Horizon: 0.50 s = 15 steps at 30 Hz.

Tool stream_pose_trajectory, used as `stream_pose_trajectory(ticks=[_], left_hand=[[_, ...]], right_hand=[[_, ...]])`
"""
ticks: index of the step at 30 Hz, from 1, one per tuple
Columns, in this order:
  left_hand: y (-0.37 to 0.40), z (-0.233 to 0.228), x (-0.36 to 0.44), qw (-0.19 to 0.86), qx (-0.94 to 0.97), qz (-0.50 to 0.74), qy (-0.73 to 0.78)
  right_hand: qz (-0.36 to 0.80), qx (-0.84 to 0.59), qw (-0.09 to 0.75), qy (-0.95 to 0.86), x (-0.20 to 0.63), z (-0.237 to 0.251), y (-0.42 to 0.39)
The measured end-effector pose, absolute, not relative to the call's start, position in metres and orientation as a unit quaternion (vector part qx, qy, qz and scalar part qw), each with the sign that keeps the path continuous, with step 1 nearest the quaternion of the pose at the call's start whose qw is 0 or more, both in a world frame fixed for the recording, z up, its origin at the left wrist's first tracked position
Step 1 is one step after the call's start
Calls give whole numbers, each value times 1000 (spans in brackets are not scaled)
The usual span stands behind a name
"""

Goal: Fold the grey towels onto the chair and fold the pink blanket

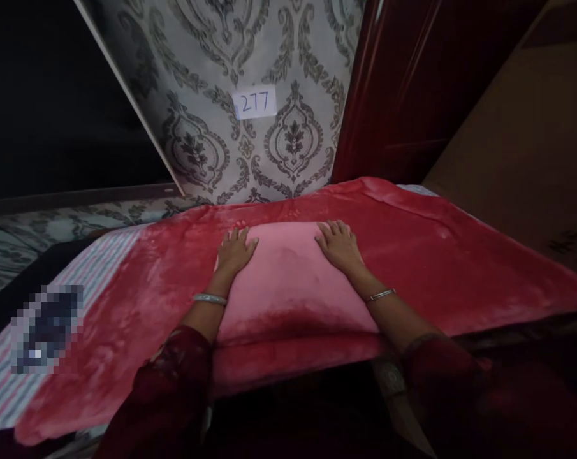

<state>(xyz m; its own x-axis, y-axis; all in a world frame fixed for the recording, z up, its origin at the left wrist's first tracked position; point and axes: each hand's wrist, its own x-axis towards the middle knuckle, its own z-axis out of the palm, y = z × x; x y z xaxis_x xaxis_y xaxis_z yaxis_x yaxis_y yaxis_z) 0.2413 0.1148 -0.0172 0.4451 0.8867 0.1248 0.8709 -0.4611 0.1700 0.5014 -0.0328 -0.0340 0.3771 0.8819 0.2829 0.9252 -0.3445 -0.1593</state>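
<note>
A pink, plush, roughly square cushion (pixel 288 274) lies flat in front of me on a red fleecy blanket (pixel 412 255). My left hand (pixel 235 250) rests palm down on its far left corner, fingers spread. On the far right corner lies my right hand (pixel 338 245), also flat with the fingers apart. Both hands press on the top of the cushion without gripping it. A darker red patch shows along the cushion's near edge.
Under the blanket, a striped cloth (pixel 111 255) shows at the left. A pixelated dark object (pixel 49 328) lies there. A large dark screen (pixel 68 102) stands at the back left. Behind are a patterned wall with a "277" paper (pixel 254 102) and a dark red wooden panel (pixel 403 89). A brown surface (pixel 518 146) rises at right.
</note>
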Motion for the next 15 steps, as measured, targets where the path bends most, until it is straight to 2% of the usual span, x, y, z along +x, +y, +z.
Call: stream_pose_trajectory(ticks=[4,10,15], left_hand=[[114,-17,241,64,848,110,515],[128,-7,230,244,775,210,543],[124,-7,191,327,721,276,545]], right_hand=[[-57,-816,150,-555,500,-33,-35],[-26,-822,163,-545,508,-34,-32],[77,-838,278,-463,544,-44,-46]])
